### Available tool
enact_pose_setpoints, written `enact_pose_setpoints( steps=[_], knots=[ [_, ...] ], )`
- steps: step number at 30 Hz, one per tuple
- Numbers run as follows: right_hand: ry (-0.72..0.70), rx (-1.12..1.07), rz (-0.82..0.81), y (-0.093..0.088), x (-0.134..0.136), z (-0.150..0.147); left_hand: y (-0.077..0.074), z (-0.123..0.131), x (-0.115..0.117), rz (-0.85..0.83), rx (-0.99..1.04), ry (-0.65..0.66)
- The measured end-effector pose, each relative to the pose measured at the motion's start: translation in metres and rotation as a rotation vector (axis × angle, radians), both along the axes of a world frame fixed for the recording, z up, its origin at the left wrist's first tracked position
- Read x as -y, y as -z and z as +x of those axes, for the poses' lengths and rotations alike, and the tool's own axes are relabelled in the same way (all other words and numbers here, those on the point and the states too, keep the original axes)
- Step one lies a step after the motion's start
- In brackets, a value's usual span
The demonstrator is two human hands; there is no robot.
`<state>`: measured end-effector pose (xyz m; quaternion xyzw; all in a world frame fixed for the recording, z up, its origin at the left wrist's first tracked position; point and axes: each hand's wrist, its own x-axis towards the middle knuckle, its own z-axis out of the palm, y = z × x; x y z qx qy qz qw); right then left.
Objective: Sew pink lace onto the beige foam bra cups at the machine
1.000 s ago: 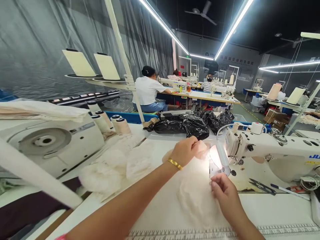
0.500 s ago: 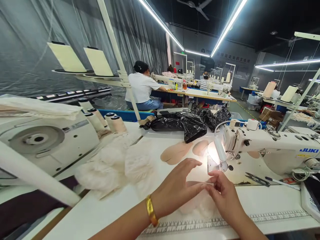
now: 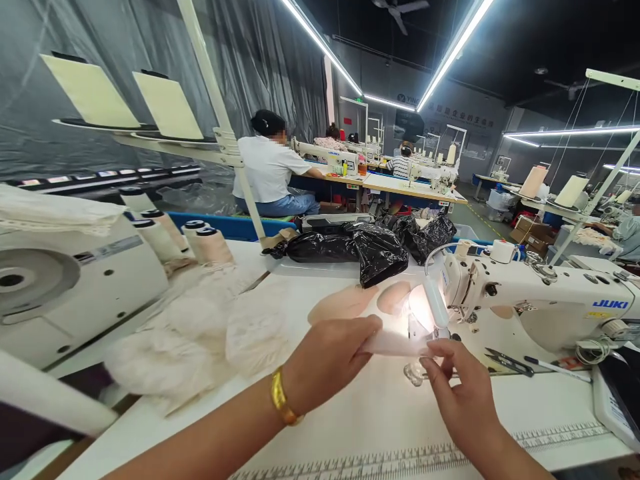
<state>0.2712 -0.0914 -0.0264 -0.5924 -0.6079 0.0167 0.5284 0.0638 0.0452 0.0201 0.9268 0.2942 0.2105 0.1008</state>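
Observation:
Between my two hands a thin, pale pink piece of fabric [image 3: 397, 343] is stretched just in front of the lit sewing machine needle area. My left hand [image 3: 333, 360], with a gold bracelet on the wrist, pinches its left end. At its right end, my right hand [image 3: 457, 377] grips the cloth between thumb and fingers. Right behind them stands the white JUKI sewing machine [image 3: 550, 283], its small lamp [image 3: 437, 303] shining on the work spot. A clear, shiny small item [image 3: 413, 375] shows below the fabric, beside my right hand; its kind is unclear.
Pale fabric pieces [image 3: 165, 353] are heaped at left, near thread cones [image 3: 213, 245]. Beige cut pieces [image 3: 343, 303] and a black plastic bag [image 3: 383, 257] lie behind my hands. Thread snips [image 3: 510, 361] and a pen [image 3: 557, 369] rest at right. A printed ruler [image 3: 400, 460] runs along the front. A co-worker [image 3: 273, 167] sits ahead.
My hands have drawn apart, and the fabric is now spread between them. The left hand has closed from open fingers to a grip. The view has shifted slightly to the right.

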Motion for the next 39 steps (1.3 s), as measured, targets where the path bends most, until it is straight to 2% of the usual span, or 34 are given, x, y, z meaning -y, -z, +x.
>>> enact_pose_setpoints(
  steps=[2,3,5,7,10,12,15,19,23,32,39],
  knots=[
    [-0.034,0.135,0.037,0.005,-0.012,0.001,-0.001,-0.005,-0.006,0.252,0.043,-0.045],
    [-0.069,0.239,0.030,0.008,-0.018,0.004,-0.002,-0.006,-0.007,0.307,0.038,-0.030],
    [-0.160,0.450,-0.033,0.015,-0.026,0.015,0.001,-0.004,-0.007,0.284,0.009,0.068],
    [-0.246,0.591,-0.116,0.021,-0.031,0.030,0.007,0.006,-0.002,0.202,-0.018,0.223],
    [-0.317,0.670,-0.271,0.021,-0.030,0.051,0.023,0.036,0.005,0.212,-0.085,0.423],
    [-0.341,0.691,-0.370,0.018,-0.027,0.062,0.036,0.057,0.007,0.283,-0.162,0.479],
    [-0.370,0.694,-0.350,0.017,-0.023,0.073,0.056,0.077,0.007,0.351,-0.239,0.426],
    [-0.363,0.677,-0.265,0.022,-0.018,0.083,0.071,0.077,0.006,0.388,-0.118,0.353],
    [-0.347,0.672,-0.264,0.022,-0.017,0.085,0.072,0.074,0.008,0.383,-0.014,0.404],
    [-0.321,0.646,-0.208,0.022,-0.018,0.084,0.079,0.081,0.010,0.417,0.010,0.338],
    [-0.331,0.618,-0.193,0.025,-0.018,0.085,0.076,0.085,0.013,0.358,0.039,0.366]
  ],
)
